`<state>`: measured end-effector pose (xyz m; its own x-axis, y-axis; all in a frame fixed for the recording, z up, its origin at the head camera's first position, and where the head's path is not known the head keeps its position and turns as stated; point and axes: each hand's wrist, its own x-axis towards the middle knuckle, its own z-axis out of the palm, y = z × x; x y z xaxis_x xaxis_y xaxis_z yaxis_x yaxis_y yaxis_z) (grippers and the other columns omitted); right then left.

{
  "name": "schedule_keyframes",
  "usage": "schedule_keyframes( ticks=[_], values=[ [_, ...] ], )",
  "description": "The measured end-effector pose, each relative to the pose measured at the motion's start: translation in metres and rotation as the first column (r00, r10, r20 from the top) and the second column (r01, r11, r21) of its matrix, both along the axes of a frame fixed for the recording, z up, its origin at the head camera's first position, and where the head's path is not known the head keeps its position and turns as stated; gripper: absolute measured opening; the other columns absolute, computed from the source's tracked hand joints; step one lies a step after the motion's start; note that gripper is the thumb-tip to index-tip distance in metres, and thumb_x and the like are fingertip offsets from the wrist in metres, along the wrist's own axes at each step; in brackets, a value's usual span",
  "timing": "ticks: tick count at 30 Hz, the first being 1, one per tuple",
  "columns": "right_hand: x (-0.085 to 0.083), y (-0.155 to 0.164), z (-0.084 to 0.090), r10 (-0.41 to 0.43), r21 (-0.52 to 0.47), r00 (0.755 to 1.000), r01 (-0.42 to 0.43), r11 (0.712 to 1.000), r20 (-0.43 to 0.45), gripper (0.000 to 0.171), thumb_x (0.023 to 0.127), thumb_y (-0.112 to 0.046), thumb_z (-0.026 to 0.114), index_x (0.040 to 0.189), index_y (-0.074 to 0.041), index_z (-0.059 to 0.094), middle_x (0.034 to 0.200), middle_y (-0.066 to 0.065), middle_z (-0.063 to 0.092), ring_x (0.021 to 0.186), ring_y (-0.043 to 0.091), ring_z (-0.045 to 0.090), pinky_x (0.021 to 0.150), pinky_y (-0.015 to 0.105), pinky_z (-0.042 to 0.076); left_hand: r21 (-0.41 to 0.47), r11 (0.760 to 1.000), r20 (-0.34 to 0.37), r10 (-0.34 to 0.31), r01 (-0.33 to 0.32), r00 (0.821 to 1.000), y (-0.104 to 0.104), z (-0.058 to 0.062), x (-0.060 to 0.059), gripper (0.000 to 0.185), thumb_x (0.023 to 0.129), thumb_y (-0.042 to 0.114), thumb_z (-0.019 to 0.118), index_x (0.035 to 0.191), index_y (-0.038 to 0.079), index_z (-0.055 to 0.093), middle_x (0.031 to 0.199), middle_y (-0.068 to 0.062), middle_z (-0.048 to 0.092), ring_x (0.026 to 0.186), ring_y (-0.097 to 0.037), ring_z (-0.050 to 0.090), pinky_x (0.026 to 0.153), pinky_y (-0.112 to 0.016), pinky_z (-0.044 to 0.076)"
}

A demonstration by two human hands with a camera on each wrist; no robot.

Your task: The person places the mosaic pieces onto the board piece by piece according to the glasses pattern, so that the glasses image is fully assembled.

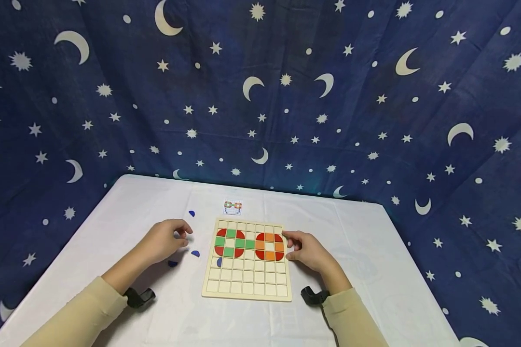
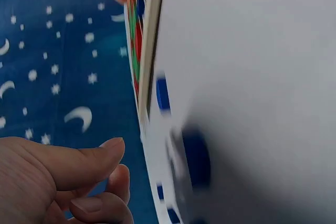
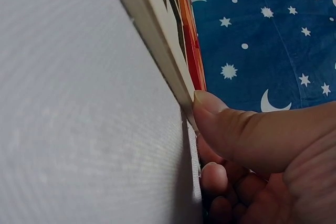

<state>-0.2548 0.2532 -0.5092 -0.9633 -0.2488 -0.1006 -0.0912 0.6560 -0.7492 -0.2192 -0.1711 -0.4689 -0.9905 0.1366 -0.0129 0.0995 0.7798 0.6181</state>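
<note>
Fingers of right hand (image 1: 307,250) curled, thumb pressing edge of grid board (image 1: 248,284); left hand (image 1: 165,239) loosely curled, empty, above blue pieces (image 1: 195,253); pattern-filling step; next likely: pinch one blue piece.

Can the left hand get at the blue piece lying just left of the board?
Probably yes. The left hand hovers beside that blue piece, which lies on bare tablecloth between the hand and the wooden board, with nothing covering it.
</note>
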Motion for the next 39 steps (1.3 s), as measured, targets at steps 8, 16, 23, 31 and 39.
schedule_keyframes(
  ticks=[8, 16, 23, 31, 39],
  values=[
    [0.001, -0.001, 0.001, -0.006, -0.007, 1.0, 0.006, 1.0, 0.001, 0.068, 0.082, 0.004, 0.087, 0.145, -0.008, 0.066, 0.096, 0.002, 0.061, 0.088, 0.018, 0.052, 0.077, 0.027, 0.043, -0.083, 0.996, -0.018, 0.014, -0.015, 1.0, -0.033, -0.006, -0.023, 0.033, 0.088, 0.004, 0.081, 0.12, 0.008, 0.076, 0.106, -0.013, 0.071, 0.096, -0.03, 0.062, 0.087, -0.052, 0.053],
    [0.003, -0.002, 0.0, -0.011, -0.013, 1.0, 0.011, 1.0, 0.014, 0.067, 0.083, 0.004, 0.087, 0.145, -0.008, 0.066, 0.097, 0.002, 0.061, 0.089, 0.018, 0.052, 0.077, 0.027, 0.043, -0.113, 0.994, 0.074, 0.018, -0.01, 0.997, -0.039, -0.015, -0.034, 0.04, 0.089, 0.001, 0.077, 0.128, 0.008, 0.074, 0.111, -0.016, 0.07, 0.099, -0.032, 0.062, 0.091, -0.055, 0.055],
    [0.002, -0.002, 0.002, -0.009, 0.004, 1.0, 0.009, 1.0, 0.003, 0.067, 0.083, 0.003, 0.087, 0.145, -0.009, 0.067, 0.096, 0.002, 0.061, 0.088, 0.017, 0.052, 0.077, 0.028, 0.043, -0.088, 0.996, 0.06, 0.005, 0.0, 0.998, -0.035, -0.016, -0.034, 0.028, 0.089, 0.002, 0.079, 0.116, 0.007, 0.075, 0.097, -0.01, 0.066, 0.09, -0.026, 0.059, 0.08, -0.044, 0.05],
    [0.002, -0.002, 0.004, -0.007, 0.002, 1.0, 0.007, 1.0, 0.001, 0.067, 0.082, 0.004, 0.087, 0.145, -0.009, 0.067, 0.096, 0.001, 0.061, 0.088, 0.017, 0.052, 0.076, 0.027, 0.043, -0.08, 0.997, 0.048, 0.008, -0.004, 0.999, -0.032, -0.018, -0.036, 0.019, 0.087, 0.005, 0.083, 0.102, 0.007, 0.071, 0.089, -0.006, 0.062, 0.085, -0.023, 0.057, 0.077, -0.038, 0.046],
    [0.004, -0.002, 0.005, -0.009, -0.007, 1.0, 0.009, 1.0, 0.008, 0.067, 0.082, 0.004, 0.087, 0.145, -0.008, 0.067, 0.097, 0.002, 0.061, 0.088, 0.018, 0.051, 0.076, 0.027, 0.042, -0.082, 0.997, 0.045, -0.007, 0.011, 0.999, -0.02, -0.013, -0.024, 0.019, 0.089, 0.01, 0.084, 0.101, 0.009, 0.069, 0.087, -0.004, 0.061, 0.083, -0.021, 0.057, 0.074, -0.036, 0.045]
  ],
)
